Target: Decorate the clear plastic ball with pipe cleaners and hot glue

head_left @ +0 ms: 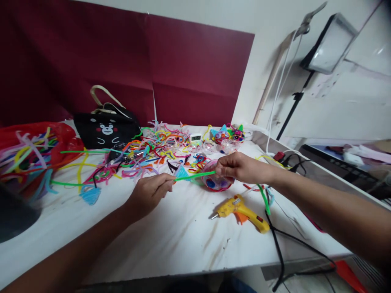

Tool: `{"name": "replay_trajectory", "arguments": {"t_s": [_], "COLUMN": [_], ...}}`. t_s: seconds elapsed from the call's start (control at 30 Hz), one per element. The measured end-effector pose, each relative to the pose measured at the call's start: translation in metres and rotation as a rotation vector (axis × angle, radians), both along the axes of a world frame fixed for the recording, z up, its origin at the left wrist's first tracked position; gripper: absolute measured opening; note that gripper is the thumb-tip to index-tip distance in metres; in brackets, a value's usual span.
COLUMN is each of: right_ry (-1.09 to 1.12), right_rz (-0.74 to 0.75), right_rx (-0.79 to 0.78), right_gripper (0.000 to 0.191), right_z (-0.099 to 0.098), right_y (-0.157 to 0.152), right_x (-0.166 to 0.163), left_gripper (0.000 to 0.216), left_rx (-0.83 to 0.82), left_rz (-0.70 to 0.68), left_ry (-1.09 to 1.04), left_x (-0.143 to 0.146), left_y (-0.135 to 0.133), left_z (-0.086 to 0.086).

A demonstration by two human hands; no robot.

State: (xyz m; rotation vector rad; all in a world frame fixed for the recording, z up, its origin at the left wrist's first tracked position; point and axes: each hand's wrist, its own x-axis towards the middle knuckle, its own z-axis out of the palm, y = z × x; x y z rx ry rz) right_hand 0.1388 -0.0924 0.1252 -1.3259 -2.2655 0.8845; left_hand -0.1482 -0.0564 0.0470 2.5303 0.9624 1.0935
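Note:
A green pipe cleaner (195, 176) is stretched nearly level between my two hands above the white table. My left hand (152, 190) pinches its left end, fingers closed. Its right end is in the closed fingers of my right hand (233, 166). Just behind my right hand sits a round pink-rimmed piece (216, 182) with blue and purple spots, partly covered by the hand. Below lies a yellow hot glue gun (241, 211), its metal nozzle pointing left. Another green pipe cleaner (264, 199) lies under my right forearm.
Loose coloured pipe cleaners (165, 142) are heaped along the back, around a small digital clock (195, 138). A black bag (104, 130) and a red plastic bag (69, 140) stand at left. A black cable (277, 252) hangs over the front edge. A lamp (331, 44) stands at right.

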Motion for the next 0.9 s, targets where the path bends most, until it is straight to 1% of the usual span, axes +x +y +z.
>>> {"name": "replay_trajectory", "arguments": {"t_s": [0.07, 0.1, 0.17, 0.27, 0.33, 0.4, 0.47, 0.53, 0.63, 0.77, 0.9], "right_ry": [-0.149, -0.198, -0.222, -0.155, -0.119, -0.131, -0.161, -0.175, -0.170, -0.169, -0.153], "right_rz": [-0.059, -0.088, -0.129, -0.141, -0.153, -0.183, -0.191, -0.190, -0.211, -0.225, -0.227], "right_rx": [0.231, 0.320, 0.411, 0.395, 0.381, 0.382, 0.384, 0.381, 0.373, 0.438, 0.511], "right_gripper": [0.022, 0.023, 0.024, 0.026, 0.028, 0.029, 0.027, 0.025, 0.023, 0.016, 0.016], "right_z": [0.002, 0.003, 0.004, 0.001, -0.005, -0.012, -0.020, -0.027, -0.033, -0.036, -0.040], "right_y": [-0.008, -0.013, -0.025, -0.048, -0.064, -0.079, -0.093, -0.105, -0.118, -0.128, -0.132], "right_x": [0.004, 0.005, 0.010, 0.020, 0.028, 0.035, 0.041, 0.044, 0.045, 0.043, 0.044], "left_gripper": [0.026, 0.025, 0.027, 0.025, 0.019, 0.015, 0.013, 0.013, 0.011, 0.010, 0.020], "left_rx": [0.069, 0.063, -0.089, -0.367, -0.506, -0.616, -0.659, -0.650, -0.673, -0.802, -0.950], "left_rz": [0.001, 0.014, -0.019, -0.113, -0.154, -0.184, -0.208, -0.221, -0.225, -0.232, -0.234], "left_ry": [0.023, 0.019, 0.018, -0.060, -0.103, -0.099, -0.066, -0.035, -0.050, -0.092, -0.090], "left_x": [0.005, 0.007, 0.010, 0.014, 0.019, 0.024, 0.030, 0.035, 0.041, 0.044, 0.047], "left_y": [-0.001, -0.002, -0.002, -0.006, -0.012, -0.018, -0.023, -0.028, -0.031, -0.032, -0.031], "left_z": [0.013, 0.019, 0.028, 0.033, 0.032, 0.028, 0.024, 0.020, 0.015, 0.010, 0.008]}}
